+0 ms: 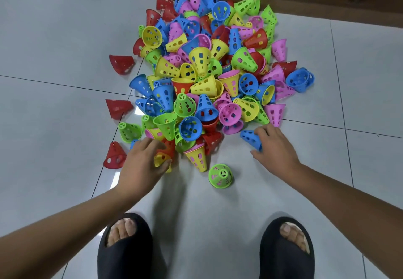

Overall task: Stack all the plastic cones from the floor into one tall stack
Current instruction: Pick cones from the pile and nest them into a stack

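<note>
Head view shows you barely begun: your left hand [142, 165] closes on a yellow cone [162, 161], your right hand [273, 148] grasps a blue cone [250, 138], the heap [209, 71] covers the floor [54, 115], 0 stacked.

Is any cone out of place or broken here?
No damage shows. The cones lie in a jumbled pile, none stacked tall. A few strays sit apart: red ones at the left edge and a green one alone near the feet.
</note>
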